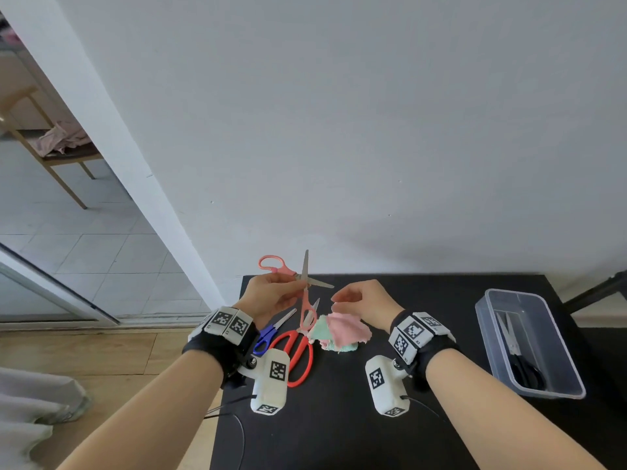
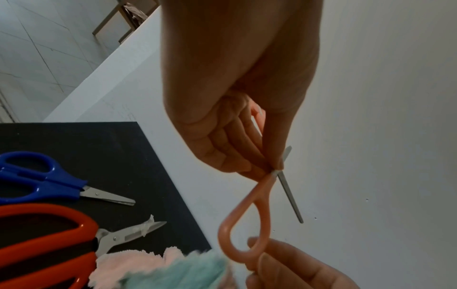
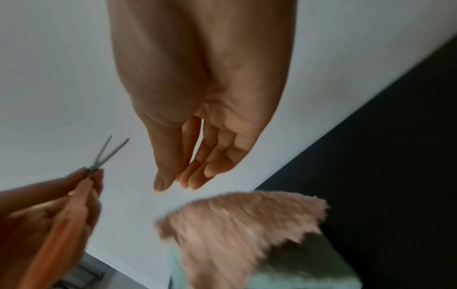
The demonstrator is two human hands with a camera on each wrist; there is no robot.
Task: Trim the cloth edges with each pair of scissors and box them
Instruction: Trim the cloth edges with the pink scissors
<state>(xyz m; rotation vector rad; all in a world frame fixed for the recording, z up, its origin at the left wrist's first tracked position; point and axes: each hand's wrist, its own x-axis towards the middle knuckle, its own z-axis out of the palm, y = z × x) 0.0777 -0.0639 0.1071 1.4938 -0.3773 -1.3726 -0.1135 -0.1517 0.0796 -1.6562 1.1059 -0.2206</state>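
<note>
My left hand (image 1: 288, 288) holds the pink scissors (image 1: 306, 300) up above the table, pinching them near the pivot, blades spread apart. In the left wrist view its fingers (image 2: 230, 156) curl round the upper pink handle and the lower loop (image 2: 249, 224) hangs free. My right hand (image 1: 356, 296) hovers beside them with relaxed fingers (image 3: 212, 166) and holds nothing, just above the pink and mint cloth (image 1: 339, 332). Blue scissors (image 1: 268, 335) and red scissors (image 1: 300, 354) lie on the black table left of the cloth.
A clear plastic box (image 1: 483, 317) stands at the table's right side with black scissors (image 1: 519, 357) inside. The white wall rises directly behind the table. The table's left edge drops to a wooden floor, and a cable trails over it.
</note>
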